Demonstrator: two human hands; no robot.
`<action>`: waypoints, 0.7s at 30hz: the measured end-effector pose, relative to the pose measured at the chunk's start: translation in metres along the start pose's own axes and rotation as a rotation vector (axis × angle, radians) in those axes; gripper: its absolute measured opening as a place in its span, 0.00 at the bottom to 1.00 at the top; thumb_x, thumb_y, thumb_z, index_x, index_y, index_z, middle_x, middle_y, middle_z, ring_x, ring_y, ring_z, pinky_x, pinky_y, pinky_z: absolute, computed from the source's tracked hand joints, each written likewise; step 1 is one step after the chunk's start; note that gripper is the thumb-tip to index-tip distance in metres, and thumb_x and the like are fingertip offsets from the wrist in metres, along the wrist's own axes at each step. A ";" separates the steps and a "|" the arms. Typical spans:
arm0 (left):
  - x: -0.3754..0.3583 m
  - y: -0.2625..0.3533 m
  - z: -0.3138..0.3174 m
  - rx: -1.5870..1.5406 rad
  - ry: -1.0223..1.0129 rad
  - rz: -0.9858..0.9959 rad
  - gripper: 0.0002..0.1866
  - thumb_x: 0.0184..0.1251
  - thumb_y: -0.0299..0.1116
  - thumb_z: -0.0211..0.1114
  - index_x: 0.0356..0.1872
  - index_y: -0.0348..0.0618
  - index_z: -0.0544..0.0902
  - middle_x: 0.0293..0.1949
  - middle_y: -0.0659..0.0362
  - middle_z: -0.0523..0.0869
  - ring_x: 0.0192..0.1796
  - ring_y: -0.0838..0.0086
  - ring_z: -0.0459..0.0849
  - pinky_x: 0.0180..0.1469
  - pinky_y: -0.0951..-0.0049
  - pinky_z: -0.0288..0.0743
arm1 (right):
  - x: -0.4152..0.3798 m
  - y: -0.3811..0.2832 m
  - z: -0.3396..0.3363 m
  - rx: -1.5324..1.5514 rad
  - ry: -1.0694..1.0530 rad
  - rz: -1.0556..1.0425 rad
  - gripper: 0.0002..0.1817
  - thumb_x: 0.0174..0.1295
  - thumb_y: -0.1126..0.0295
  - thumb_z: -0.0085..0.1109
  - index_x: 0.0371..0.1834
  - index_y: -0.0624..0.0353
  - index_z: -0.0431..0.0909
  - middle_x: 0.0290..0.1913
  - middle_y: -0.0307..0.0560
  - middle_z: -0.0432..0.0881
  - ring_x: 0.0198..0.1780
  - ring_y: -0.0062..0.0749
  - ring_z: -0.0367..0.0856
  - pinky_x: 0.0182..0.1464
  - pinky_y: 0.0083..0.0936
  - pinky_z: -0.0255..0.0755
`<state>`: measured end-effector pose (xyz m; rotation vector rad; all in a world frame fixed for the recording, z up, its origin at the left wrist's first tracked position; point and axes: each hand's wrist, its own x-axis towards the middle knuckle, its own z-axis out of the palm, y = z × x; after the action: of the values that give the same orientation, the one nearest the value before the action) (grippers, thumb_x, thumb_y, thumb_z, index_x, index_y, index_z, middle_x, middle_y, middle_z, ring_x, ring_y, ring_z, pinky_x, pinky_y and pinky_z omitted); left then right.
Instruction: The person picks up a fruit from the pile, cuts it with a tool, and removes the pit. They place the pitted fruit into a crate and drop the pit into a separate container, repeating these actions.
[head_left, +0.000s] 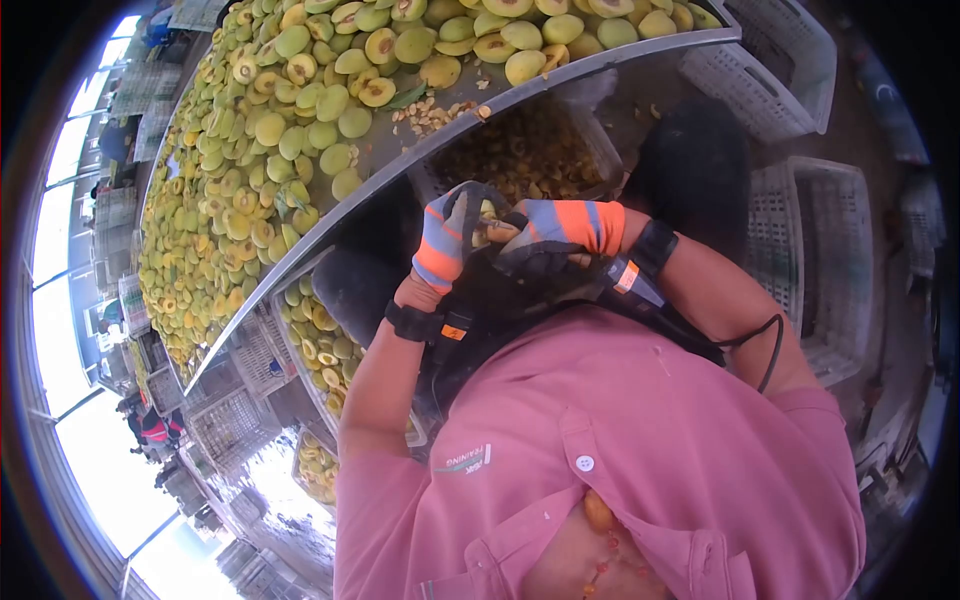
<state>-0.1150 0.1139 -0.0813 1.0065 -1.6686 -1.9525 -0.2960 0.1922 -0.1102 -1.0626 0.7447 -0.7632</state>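
My left hand, in a grey, orange and blue glove, is closed around a small yellow-green fruit, mostly hidden by the fingers. My right hand, gloved alike, meets it from the right with its fingers curled in. What those right fingers grip, if anything, is hidden. Both hands are held together over my lap, just in front of the metal table edge. Below and behind them is a crate with brownish pits or fruit pieces in it.
Yellow-green fruits, many halved, cover the table, with loose kernels near its edge. Under it on the left stands a crate of fruit. White plastic crates stand at my right. A cable hangs by my right arm.
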 end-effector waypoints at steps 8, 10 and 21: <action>-0.028 0.020 0.012 0.124 0.190 0.268 0.14 0.75 0.38 0.55 0.40 0.37 0.81 0.35 0.61 0.84 0.36 0.77 0.82 0.40 0.77 0.76 | 0.001 -0.002 0.012 0.954 -0.433 0.304 0.12 0.67 0.65 0.58 0.48 0.59 0.78 0.25 0.34 0.76 0.22 0.15 0.73 0.22 0.14 0.68; -0.030 0.016 0.015 0.216 0.317 0.397 0.14 0.75 0.38 0.55 0.40 0.37 0.82 0.36 0.61 0.84 0.37 0.78 0.82 0.41 0.76 0.75 | 0.002 -0.008 0.019 1.115 -0.498 0.272 0.11 0.68 0.66 0.55 0.48 0.59 0.76 0.25 0.33 0.74 0.21 0.15 0.72 0.21 0.14 0.67; -0.069 0.007 -0.045 -0.636 0.539 0.152 0.30 0.77 0.52 0.35 0.51 0.36 0.78 0.36 0.53 0.86 0.35 0.70 0.83 0.33 0.77 0.77 | 0.044 0.037 -0.006 0.496 0.539 0.293 0.11 0.64 0.60 0.61 0.29 0.53 0.75 0.21 0.36 0.74 0.18 0.24 0.71 0.19 0.24 0.65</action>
<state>-0.0371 0.1289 -0.0574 0.9848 -0.7374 -1.7215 -0.2709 0.1641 -0.1532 -0.2840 1.0681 -0.9260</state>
